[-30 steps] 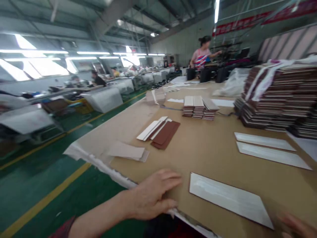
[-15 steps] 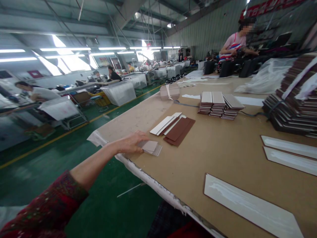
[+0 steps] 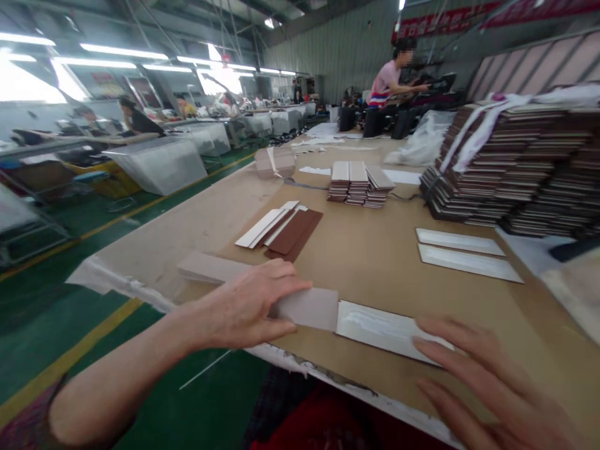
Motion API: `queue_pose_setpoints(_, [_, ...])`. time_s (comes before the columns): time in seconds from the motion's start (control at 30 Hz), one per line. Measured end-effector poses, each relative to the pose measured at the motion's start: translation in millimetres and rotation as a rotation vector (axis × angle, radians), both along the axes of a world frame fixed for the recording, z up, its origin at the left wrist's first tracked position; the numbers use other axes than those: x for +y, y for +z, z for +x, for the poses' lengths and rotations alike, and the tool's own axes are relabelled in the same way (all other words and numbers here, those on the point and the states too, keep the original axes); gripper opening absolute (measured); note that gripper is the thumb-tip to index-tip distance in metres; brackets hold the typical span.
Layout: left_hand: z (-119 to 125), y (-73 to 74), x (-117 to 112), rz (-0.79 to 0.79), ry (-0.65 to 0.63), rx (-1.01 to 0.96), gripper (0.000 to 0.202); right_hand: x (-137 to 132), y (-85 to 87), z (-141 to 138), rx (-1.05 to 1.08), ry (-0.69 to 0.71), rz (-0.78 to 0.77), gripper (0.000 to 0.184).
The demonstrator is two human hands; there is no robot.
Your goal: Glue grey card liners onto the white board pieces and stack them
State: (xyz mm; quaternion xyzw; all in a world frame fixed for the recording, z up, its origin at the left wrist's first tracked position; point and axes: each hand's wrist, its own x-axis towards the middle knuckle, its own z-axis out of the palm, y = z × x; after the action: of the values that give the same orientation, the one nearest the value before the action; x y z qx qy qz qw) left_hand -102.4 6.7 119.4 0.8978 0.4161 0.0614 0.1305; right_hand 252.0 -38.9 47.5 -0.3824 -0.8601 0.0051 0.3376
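Observation:
My left hand (image 3: 250, 303) is closed on a thin greyish-beige card strip (image 3: 316, 307), thumb at the near edge and fingers on top. The right end of that strip meets the left end of a pale strip (image 3: 375, 326) with wet-looking white smears on its face. Over the other end of the pale strip is my right hand (image 3: 487, 375), fingers apart, holding nothing. Whether its fingertips touch the strip I cannot tell. Behind my left wrist lie more beige strips (image 3: 206, 265), partly covered by the hand.
Brown and white strips (image 3: 295, 232) lie further back on the table (image 3: 365, 256). Two smeared strips (image 3: 469, 259) rest at the right. Beyond are small stacked bundles (image 3: 356, 181) and tall tied stacks (image 3: 510, 162). A person (image 3: 387, 81) stands at the far end.
My left hand has moved right with a beige strip, up to the smeared strip. My right hand has come into view. The camera has turned to the right.

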Motion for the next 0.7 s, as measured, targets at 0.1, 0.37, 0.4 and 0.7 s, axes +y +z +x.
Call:
queue_pose_setpoints(0.1, [47, -9.7, -5, -0.006, -0.082, -0.062, 0.048, 2, 15.4, -22, -0.174, 0.075, 0.002, 0.043])
queue_pose_setpoints(0.37, [85, -25.0, 3, 0.005, -0.147, -0.106, 0.04, 5, 5.2, -10, -0.239, 0.028, 0.066, 0.041])
queue_pose_setpoints(0.4, [88, -26.0, 4, 0.01, -0.147, -0.106, 0.04, 4, 3.4, -7, -0.233, 0.016, 0.069, 0.04])
queue_pose_setpoints(0.7, [94, -27.4, 15, 0.095, -0.199, -0.177, 0.059, 11, 7.5, 13, -0.107, -0.032, -0.081, 0.039])
